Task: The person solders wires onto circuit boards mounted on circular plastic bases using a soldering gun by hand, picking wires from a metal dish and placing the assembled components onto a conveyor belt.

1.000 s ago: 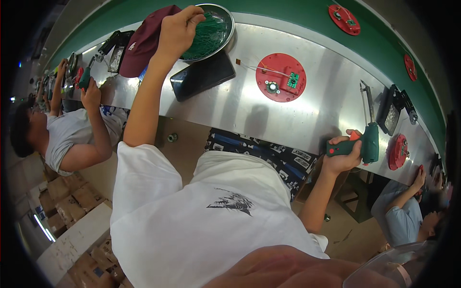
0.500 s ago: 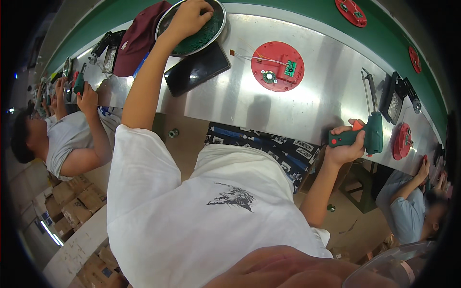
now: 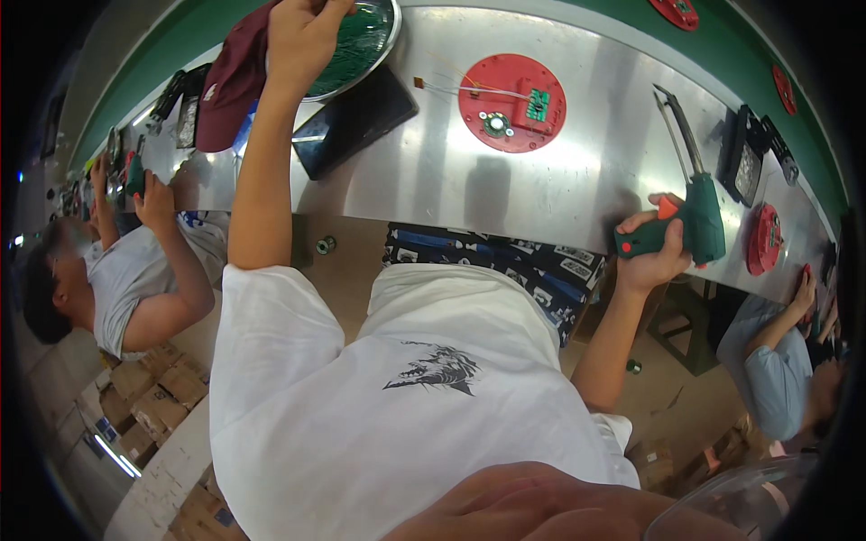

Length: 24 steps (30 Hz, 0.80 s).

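My left hand (image 3: pixel 302 43) is at the left side of a round metal bowl (image 3: pixel 394 34), near the top edge. Thin green wires (image 3: pixel 363 45) fill the bowl. The fingers are bent together, and what they pinch is too small to make out. In my right hand (image 3: pixel 654 259) is a green soldering gun (image 3: pixel 705 221) with an orange-red trigger, its metal tip and thin feed tube pointing up and away. Between the hands a red round plate (image 3: pixel 505 77) lies on the bench, bearing a small green circuit board (image 3: pixel 538 105), a round component and pale leads reaching left.
A black flat-screen device (image 3: pixel 361 124) lies under the bowl's near side, beside a maroon cap (image 3: pixel 233 95). At right are a black soldering stand (image 3: pixel 745 158) and another red plate (image 3: pixel 765 239). Co-workers sit left and right along the metal bench (image 3: pixel 406 194).
My left hand has drawn back from over the bowl's middle toward its left side. The right hand keeps its grip on the soldering gun. The whole view has shifted slightly.
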Motion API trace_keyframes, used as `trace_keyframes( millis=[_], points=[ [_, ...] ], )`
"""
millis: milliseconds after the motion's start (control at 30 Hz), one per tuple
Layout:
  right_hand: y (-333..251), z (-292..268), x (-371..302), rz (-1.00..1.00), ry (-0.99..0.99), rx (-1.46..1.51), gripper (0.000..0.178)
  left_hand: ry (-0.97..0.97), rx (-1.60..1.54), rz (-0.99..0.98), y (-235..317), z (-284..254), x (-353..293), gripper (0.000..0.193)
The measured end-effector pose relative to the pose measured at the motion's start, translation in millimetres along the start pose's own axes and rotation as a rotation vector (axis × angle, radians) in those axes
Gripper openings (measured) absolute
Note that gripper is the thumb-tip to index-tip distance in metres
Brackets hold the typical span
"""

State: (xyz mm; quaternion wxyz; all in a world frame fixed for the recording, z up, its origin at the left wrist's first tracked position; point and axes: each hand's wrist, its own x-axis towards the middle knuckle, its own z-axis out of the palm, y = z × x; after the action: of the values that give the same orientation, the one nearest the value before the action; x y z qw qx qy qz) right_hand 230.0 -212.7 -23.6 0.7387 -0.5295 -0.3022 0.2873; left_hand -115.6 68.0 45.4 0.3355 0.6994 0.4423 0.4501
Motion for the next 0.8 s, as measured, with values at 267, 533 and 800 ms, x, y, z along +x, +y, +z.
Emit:
trace_keyframes(
  millis=[267,533,800],
  points=[
    [2.4,1.9,-11.5,-0.035,-0.288,-0.068,0.051,-0.112,-0.039,0.074,38.5,83.5,-92.3,0.015],
    [-6.1,7.4,-25.1,0.012,-0.440,-0.148,0.032,-0.024,0.205,0.303,19.3,133.5,-123.4,0.009],
    [-9.3,12.6,-23.2,0.043,-0.430,-0.128,0.029,0.008,0.327,0.412,10.9,141.1,-119.8,0.007]
  ],
)
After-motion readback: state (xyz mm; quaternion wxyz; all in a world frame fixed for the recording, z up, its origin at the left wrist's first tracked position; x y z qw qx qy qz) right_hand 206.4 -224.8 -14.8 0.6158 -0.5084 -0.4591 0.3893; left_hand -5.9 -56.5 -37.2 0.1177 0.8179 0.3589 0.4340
